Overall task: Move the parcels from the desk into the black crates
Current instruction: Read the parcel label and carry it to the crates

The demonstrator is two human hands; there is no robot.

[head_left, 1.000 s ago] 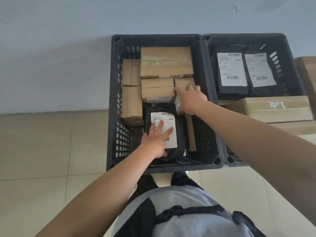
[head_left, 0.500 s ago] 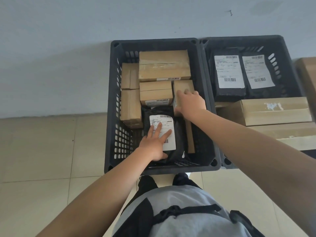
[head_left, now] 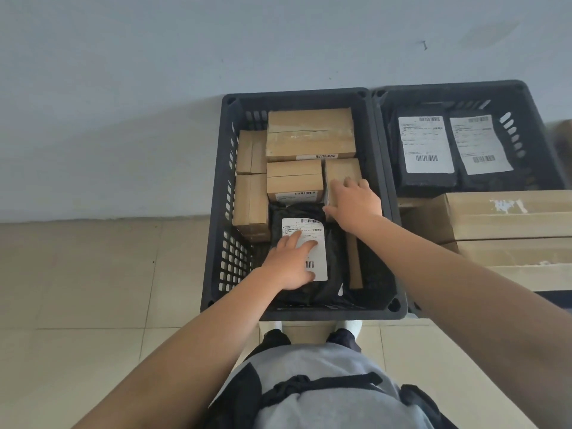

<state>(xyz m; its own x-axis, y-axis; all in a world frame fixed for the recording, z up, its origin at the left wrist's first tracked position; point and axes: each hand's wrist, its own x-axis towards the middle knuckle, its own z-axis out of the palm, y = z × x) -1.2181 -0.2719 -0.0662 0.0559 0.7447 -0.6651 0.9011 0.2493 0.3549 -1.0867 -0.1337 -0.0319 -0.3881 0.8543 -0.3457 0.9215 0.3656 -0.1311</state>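
Observation:
The left black crate (head_left: 297,95) holds several brown cardboard boxes and one black mailer bag (head_left: 335,243) with a white label at its near end. My left hand (head_left: 291,263) presses flat on that label, fingers straight. My right hand (head_left: 356,202) grips a small upright cardboard box (head_left: 340,170) by the crate's right wall, with fingers over its top and the thumb on its left side. A larger box (head_left: 309,134) lies at the far end. The right black crate (head_left: 448,87) holds two black labelled mailers (head_left: 424,144).
Long cardboard boxes (head_left: 510,218) are stacked across the near part of the right crate. Both crates stand on a tiled floor (head_left: 93,274) against a pale wall (head_left: 123,88). My legs and a waist strap are just below the left crate.
Both hands stay on the same parcels. My right hand has slid slightly lower on the small box. The crates sit lower in the view as my head moved.

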